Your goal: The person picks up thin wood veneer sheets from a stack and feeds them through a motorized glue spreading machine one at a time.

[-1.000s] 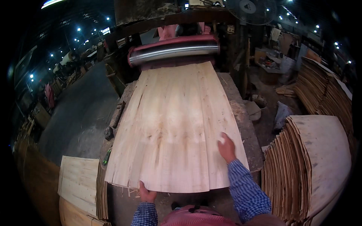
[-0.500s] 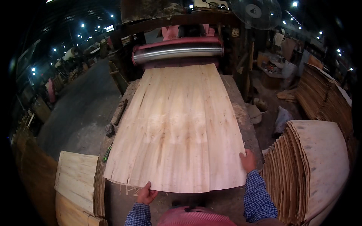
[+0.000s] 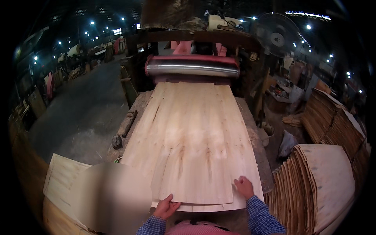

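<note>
Veneer sheet now lying in 2 layers on the desk, top layer ending short of the lower one's near edge. Right hand moved down from mid-sheet to the near right corner, resting flat, fingers spread, no closed grip. Left hand pinching the near edge, thumb on top. Far end at the steel roller. Judged: sheet out of the roller, ready for lifting. Veneer stacks beside, right.
</note>
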The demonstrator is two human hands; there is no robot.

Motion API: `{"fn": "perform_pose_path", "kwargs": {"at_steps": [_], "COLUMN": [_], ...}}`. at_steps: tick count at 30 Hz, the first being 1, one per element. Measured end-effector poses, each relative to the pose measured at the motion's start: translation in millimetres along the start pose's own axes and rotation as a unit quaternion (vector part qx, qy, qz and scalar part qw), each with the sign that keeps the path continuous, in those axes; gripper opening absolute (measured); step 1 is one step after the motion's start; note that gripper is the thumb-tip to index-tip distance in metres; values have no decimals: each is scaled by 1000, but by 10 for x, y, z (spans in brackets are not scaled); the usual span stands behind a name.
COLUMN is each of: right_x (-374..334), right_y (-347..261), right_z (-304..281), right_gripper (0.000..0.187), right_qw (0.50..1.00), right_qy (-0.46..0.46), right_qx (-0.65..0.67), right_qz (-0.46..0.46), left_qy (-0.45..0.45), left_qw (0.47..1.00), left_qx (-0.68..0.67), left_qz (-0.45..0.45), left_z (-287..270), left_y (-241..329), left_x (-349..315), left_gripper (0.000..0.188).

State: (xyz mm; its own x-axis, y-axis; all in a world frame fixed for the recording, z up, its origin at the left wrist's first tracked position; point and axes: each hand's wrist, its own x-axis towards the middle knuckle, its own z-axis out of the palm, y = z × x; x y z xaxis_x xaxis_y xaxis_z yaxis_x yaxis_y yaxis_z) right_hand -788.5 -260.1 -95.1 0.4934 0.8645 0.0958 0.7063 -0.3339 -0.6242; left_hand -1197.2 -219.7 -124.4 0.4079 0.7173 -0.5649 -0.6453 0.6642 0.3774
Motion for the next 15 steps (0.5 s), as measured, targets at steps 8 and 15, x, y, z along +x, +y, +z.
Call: {"fn": "perform_pose_path", "kwargs": {"at_steps": [8, 15], "right_x": [15, -5], "right_y": [-20, 47], "right_z": [477, 523], "right_gripper": [42, 42], "right_qw": [910, 877], "right_qy": [-212, -245], "right_qx": [306, 329], "right_qz": [180, 249], "left_qy": [11, 43], "left_qw": [998, 995], "left_qx": [53, 71], "left_qz": [-40, -52], "left_z": [-208, -273], "left_y": [-3, -92], "left_x": [352, 441], "left_gripper": [31, 32]}}
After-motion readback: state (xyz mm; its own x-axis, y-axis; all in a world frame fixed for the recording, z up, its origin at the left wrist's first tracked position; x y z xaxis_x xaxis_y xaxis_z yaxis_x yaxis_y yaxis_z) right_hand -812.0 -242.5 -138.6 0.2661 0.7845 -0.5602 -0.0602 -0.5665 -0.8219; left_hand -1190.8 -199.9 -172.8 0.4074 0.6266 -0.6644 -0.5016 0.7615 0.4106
